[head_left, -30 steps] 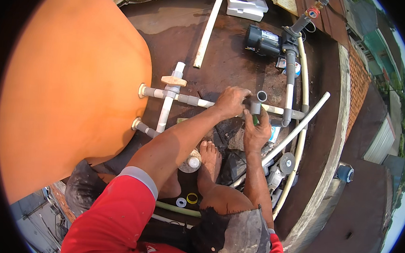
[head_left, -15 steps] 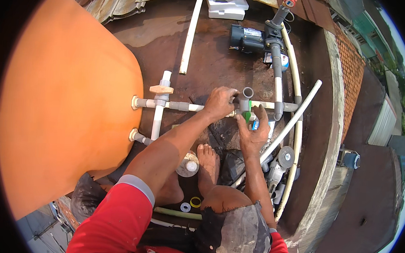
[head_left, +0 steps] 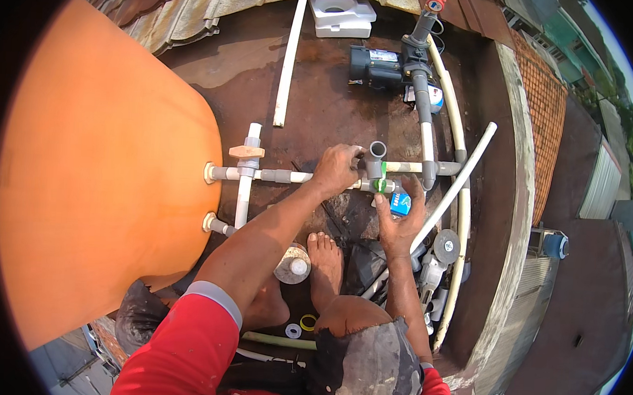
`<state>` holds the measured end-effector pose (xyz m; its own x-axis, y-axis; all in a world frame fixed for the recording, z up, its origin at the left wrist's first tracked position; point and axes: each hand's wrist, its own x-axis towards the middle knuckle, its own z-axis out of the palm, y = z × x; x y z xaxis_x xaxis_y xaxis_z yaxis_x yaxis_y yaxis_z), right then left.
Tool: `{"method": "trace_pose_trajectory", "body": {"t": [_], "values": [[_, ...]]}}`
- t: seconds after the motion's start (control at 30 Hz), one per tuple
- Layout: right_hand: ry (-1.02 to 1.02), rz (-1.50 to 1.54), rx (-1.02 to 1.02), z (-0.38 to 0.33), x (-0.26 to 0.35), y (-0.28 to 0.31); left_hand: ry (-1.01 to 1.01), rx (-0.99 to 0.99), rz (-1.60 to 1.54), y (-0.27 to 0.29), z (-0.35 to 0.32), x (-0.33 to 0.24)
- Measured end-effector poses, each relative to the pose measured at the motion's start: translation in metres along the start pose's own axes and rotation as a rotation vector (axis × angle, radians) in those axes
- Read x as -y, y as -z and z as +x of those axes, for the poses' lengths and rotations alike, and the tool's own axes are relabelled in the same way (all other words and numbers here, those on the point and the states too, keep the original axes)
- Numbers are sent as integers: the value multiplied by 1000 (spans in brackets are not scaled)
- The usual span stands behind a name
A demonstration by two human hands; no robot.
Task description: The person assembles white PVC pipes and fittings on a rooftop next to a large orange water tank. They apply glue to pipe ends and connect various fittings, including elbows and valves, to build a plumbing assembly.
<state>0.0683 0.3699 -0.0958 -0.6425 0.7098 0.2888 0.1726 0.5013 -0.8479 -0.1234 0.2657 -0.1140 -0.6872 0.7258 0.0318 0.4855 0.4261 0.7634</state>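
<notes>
My left hand [head_left: 339, 170] is closed at the left side of a grey plastic pipe fitting [head_left: 376, 165], whose round mouth faces up. My right hand [head_left: 400, 226] curls round the other side, thumb against a small green part [head_left: 380, 185] on the fitting. Whether that green part is a valve handle or something else is too small to tell. A white pipe with grey couplings [head_left: 278, 175] runs from the orange tank toward my left hand. Just behind my right fingers lies a blue-and-white packet [head_left: 400, 204].
The orange tank [head_left: 113, 167] fills the left. A valve with a tan handle [head_left: 247, 152] stands beside it. The dark water pump [head_left: 379, 66] sits at the far right. An angle grinder [head_left: 437, 259] and a loose white pipe [head_left: 454, 189] lie right. A low wall [head_left: 509, 227] edges the roof.
The whole view has shifted slightly. Both hands stay at the fitting. The green part shows at a different angle, and my right fingers uncover more of the blue-and-white packet.
</notes>
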Motion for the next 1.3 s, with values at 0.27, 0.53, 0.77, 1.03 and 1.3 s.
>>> {"method": "trace_pose_trajectory", "body": {"t": [0.27, 0.53, 0.77, 1.03, 1.3], "values": [[-20, 63, -114, 1, 1, 17, -142, -59, 136, 35, -14, -6], [-412, -9, -118, -59, 9, 127, -26, 155, 191, 187, -132, -77], [-447, -331, 276, -179, 27, 192, 323, 420, 360, 270, -276, -103], [-625, -260, 441, -230, 71, 212, 608, 395, 445, 347, -398, -93], [-335, -334, 348, -226, 76, 215, 585, 90, 161, 364, -419, -100]]}}
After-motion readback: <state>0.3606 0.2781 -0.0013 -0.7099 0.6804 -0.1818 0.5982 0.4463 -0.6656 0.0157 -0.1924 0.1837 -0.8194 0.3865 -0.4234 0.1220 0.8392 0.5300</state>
